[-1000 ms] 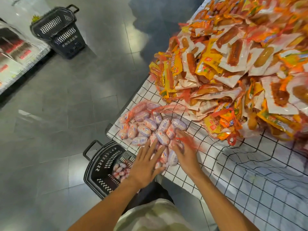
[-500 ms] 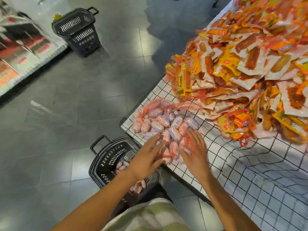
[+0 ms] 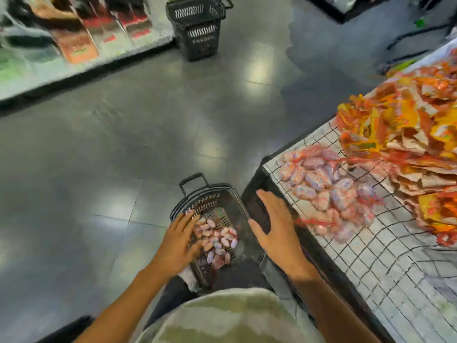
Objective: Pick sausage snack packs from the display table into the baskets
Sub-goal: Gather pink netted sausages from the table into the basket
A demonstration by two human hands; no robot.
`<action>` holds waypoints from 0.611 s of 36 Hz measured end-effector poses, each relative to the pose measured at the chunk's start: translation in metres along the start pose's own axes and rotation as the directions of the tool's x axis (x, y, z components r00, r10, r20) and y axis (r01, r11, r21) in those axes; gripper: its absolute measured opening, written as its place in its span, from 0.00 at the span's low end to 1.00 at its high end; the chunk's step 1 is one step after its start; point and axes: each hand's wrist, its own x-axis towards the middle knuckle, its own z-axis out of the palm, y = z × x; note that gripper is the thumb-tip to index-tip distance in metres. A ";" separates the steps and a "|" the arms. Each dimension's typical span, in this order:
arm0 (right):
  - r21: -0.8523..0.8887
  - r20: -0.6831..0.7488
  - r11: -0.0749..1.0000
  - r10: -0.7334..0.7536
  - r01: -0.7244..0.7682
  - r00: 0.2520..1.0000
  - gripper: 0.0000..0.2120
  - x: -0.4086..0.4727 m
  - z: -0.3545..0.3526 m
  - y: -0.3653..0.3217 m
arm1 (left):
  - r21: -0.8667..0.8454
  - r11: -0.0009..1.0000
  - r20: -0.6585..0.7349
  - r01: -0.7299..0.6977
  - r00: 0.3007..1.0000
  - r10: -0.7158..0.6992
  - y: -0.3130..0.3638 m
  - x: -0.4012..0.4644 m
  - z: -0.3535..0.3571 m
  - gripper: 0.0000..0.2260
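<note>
A black basket (image 3: 188,205) stands on the floor at my feet with several small pink sausage packs (image 3: 217,240) inside. My left hand (image 3: 179,241) hovers over the basket's left side, fingers apart, holding nothing. My right hand (image 3: 274,225) is open above the basket's right rim, beside the table edge. On the display table (image 3: 385,268) lies a netted pile of small pink sausage packs (image 3: 326,189), and behind it a big heap of orange and yellow sausage snack packs (image 3: 405,134). The view is motion-blurred.
A second black basket (image 3: 197,28) stands far off on the grey tiled floor (image 3: 123,149), beside a low shelf of packaged goods (image 3: 74,38) along the left. The table's dark side panel (image 3: 321,248) runs close to my right arm.
Both hands left the pink packs on the table and swung left and down over the basket. More pink packs now lie in the basket. My view turned left toward the floor.
</note>
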 end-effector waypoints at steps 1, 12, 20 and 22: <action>0.007 0.049 1.000 -0.011 0.011 0.999 0.31 0.000 0.015 -0.008 | -0.018 0.999 -0.007 0.036 0.999 -0.037 -0.014 -0.013 0.000 0.31; -0.071 0.500 0.997 0.056 -0.024 0.864 0.26 -0.014 0.127 -0.013 | -0.171 0.899 0.047 0.404 0.914 -0.402 -0.108 -0.123 0.039 0.38; -0.235 0.744 0.954 0.300 -0.187 0.597 0.26 -0.003 0.136 0.058 | -0.270 0.808 0.104 0.523 0.851 -0.515 -0.092 -0.099 0.108 0.29; -0.281 0.730 0.936 0.352 -0.213 0.585 0.28 -0.001 0.145 0.085 | -0.289 0.797 0.125 0.531 0.846 -0.518 -0.086 -0.079 0.135 0.29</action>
